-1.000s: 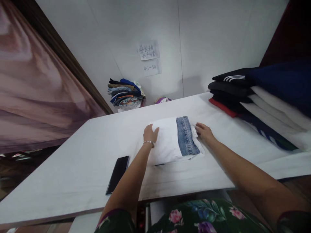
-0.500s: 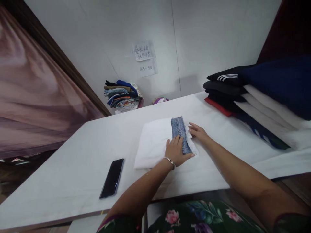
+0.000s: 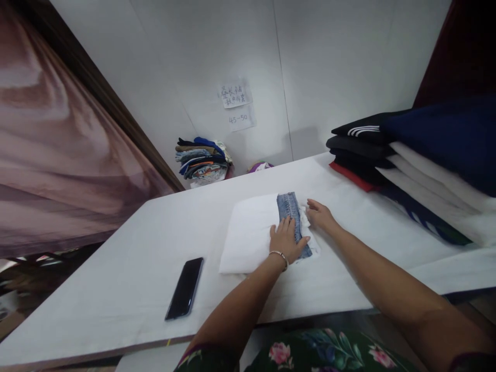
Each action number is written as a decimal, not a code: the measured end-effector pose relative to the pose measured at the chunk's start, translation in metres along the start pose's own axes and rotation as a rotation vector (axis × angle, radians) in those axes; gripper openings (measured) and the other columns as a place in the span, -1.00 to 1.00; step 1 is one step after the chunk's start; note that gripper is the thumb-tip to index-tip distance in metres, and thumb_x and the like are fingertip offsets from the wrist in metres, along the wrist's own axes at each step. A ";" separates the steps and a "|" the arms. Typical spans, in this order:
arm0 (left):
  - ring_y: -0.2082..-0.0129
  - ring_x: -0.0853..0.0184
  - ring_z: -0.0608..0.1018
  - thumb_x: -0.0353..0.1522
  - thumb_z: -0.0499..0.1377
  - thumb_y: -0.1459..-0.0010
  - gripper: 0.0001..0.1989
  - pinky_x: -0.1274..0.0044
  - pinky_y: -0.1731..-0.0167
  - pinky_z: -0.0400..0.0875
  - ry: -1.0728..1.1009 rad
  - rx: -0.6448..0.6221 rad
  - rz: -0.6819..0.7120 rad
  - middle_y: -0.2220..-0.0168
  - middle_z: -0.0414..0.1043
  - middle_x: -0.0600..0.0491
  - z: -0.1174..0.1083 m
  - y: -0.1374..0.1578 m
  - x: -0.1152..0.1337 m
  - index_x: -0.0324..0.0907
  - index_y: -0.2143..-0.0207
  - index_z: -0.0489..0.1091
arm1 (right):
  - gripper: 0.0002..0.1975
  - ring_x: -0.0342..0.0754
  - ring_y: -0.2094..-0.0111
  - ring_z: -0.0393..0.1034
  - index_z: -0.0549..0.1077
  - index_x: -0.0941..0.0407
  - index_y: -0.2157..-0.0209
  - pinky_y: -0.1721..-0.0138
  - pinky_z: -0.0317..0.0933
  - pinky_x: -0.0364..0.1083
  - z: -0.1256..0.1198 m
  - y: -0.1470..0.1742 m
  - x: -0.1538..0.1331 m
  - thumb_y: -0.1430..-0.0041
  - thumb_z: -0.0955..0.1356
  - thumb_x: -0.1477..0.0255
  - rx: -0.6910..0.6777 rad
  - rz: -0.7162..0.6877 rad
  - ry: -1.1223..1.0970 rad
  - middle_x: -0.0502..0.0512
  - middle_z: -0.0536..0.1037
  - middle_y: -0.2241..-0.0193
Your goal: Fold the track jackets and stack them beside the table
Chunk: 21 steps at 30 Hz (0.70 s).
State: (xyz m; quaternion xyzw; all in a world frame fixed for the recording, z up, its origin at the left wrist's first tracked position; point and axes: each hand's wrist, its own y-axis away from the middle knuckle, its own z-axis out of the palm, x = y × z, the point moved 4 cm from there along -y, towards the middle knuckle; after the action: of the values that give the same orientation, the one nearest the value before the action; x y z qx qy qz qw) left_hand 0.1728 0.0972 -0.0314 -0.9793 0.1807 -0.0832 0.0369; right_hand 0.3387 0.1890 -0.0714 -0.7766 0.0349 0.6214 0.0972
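A folded white garment (image 3: 248,232) lies flat in front of me, with a blue denim strip (image 3: 287,204) along its right side. Ruffled white fabric (image 3: 312,245) sticks out past the denim. My left hand (image 3: 285,240), wearing a bracelet at the wrist, rests on the denim and the white cloth with its fingers spread. At the garment's right edge, my right hand (image 3: 320,214) is beside the ruffled fabric, its fingers bent and slightly apart. I cannot tell whether the right fingertips touch the cloth.
A black phone (image 3: 185,288) lies on the white table (image 3: 127,279) to the left. Folded clothes (image 3: 360,144) form a tall stack at the right. Another clothes pile (image 3: 203,160) stands beyond the far edge, below paper signs (image 3: 237,101). A pinkish curtain (image 3: 77,155) hangs at left.
The camera view has shifted a little, so everything sits slightly lower and further right. My left hand stays on the garment, and my right hand remains at its right edge.
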 end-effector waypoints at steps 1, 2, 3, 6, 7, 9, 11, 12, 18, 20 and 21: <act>-0.31 0.14 0.04 0.11 -0.21 -0.18 -0.22 0.13 -0.23 -0.08 -0.004 0.008 -0.006 -0.34 -0.06 -0.05 -0.001 0.001 0.000 -0.16 -0.30 -0.01 | -0.43 -0.01 -0.06 0.32 0.31 0.16 -0.15 -0.10 0.16 0.00 0.001 -0.006 -0.003 -0.05 0.31 0.42 0.002 0.017 -0.008 0.22 0.42 -0.07; -0.31 0.15 0.04 0.10 -0.21 -0.19 -0.22 0.14 -0.23 -0.07 -0.011 0.018 -0.010 -0.34 -0.05 -0.05 -0.001 0.002 0.000 -0.16 -0.30 -0.01 | -0.44 -0.01 -0.06 0.33 0.31 0.17 -0.15 -0.10 0.16 -0.01 0.003 -0.012 -0.006 -0.06 0.31 0.43 0.002 0.034 -0.013 0.22 0.43 -0.06; -0.31 0.16 0.04 0.10 -0.21 -0.20 -0.23 0.15 -0.23 -0.07 -0.018 0.030 -0.011 -0.34 -0.06 -0.04 -0.002 0.002 0.000 -0.16 -0.30 -0.01 | -0.45 -0.01 -0.04 0.34 0.32 0.18 -0.14 -0.10 0.16 -0.02 0.005 -0.020 -0.009 -0.07 0.31 0.42 0.001 0.049 -0.013 0.22 0.45 -0.04; -0.31 0.18 0.04 0.08 -0.22 -0.21 -0.25 0.15 -0.23 -0.05 -0.041 0.056 -0.004 -0.34 -0.05 -0.02 -0.001 0.004 0.001 -0.17 -0.30 -0.01 | -0.48 0.01 -0.02 0.35 0.35 0.20 -0.11 -0.12 0.13 -0.02 0.012 -0.045 -0.020 -0.09 0.33 0.38 0.007 0.095 -0.013 0.25 0.46 -0.02; -0.31 0.17 0.04 0.08 -0.22 -0.21 -0.25 0.15 -0.23 -0.05 -0.049 0.063 -0.001 -0.34 -0.05 -0.01 0.000 0.004 0.002 -0.16 -0.30 -0.01 | -0.49 0.01 -0.03 0.34 0.35 0.19 -0.10 -0.12 0.12 -0.01 0.015 -0.052 -0.023 -0.10 0.33 0.36 0.011 0.113 -0.016 0.25 0.45 -0.03; -0.31 0.16 0.04 0.07 -0.21 -0.21 -0.26 0.14 -0.23 -0.04 -0.064 0.077 0.003 -0.34 -0.04 -0.01 0.002 0.005 0.002 -0.16 -0.30 -0.01 | -0.50 0.01 -0.02 0.35 0.37 0.17 -0.08 -0.09 0.16 -0.01 0.020 -0.064 -0.026 -0.11 0.34 0.32 0.007 0.158 -0.033 0.24 0.45 -0.03; -0.31 0.15 0.04 0.06 -0.20 -0.22 -0.27 0.13 -0.22 -0.03 -0.073 0.088 0.005 -0.34 -0.05 -0.02 0.003 0.006 0.003 -0.16 -0.30 -0.01 | -0.55 0.02 0.08 0.41 0.41 0.15 -0.01 0.02 0.26 0.01 0.027 -0.071 -0.027 -0.10 0.35 0.28 -0.025 0.212 -0.065 0.24 0.50 0.05; -0.31 0.15 0.04 0.05 -0.20 -0.22 -0.27 0.13 -0.22 -0.03 -0.075 0.094 0.006 -0.34 -0.06 -0.02 0.003 0.007 0.003 -0.17 -0.30 -0.01 | -0.59 0.01 0.16 0.45 0.44 0.16 0.04 0.09 0.30 0.01 0.030 -0.072 -0.026 -0.09 0.36 0.28 -0.050 0.239 -0.086 0.24 0.53 0.12; -0.30 0.16 0.05 0.03 -0.22 -0.23 -0.28 0.12 -0.22 -0.04 -0.067 0.112 0.021 -0.33 -0.03 -0.05 0.004 0.009 0.005 -0.20 -0.29 0.02 | -0.74 -0.12 0.39 0.45 0.45 0.16 0.20 0.27 0.35 -0.12 0.036 -0.073 -0.028 0.00 0.41 0.48 -0.110 0.278 -0.251 0.13 0.57 0.36; -0.30 0.15 0.06 0.04 -0.21 -0.23 -0.28 0.12 -0.22 -0.04 -0.064 0.109 0.021 -0.33 -0.03 -0.05 0.004 0.009 0.005 -0.21 -0.29 0.02 | -0.72 -0.13 0.40 0.44 0.44 0.15 0.20 0.28 0.35 -0.13 0.036 -0.074 -0.030 0.01 0.43 0.49 -0.109 0.259 -0.292 0.10 0.57 0.36; -0.30 0.15 0.06 0.04 -0.21 -0.23 -0.27 0.12 -0.22 -0.04 -0.063 0.109 0.020 -0.33 -0.03 -0.05 0.004 0.009 0.005 -0.21 -0.29 0.02 | -0.72 -0.14 0.40 0.44 0.44 0.15 0.20 0.29 0.35 -0.13 0.036 -0.075 -0.031 0.01 0.43 0.48 -0.112 0.251 -0.304 0.09 0.57 0.36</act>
State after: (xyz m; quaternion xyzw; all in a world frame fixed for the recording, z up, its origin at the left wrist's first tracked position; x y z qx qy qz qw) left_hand 0.1750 0.0877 -0.0353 -0.9761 0.1845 -0.0616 0.0967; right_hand 0.3099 0.2672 -0.0408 -0.6674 0.0820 0.7399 -0.0201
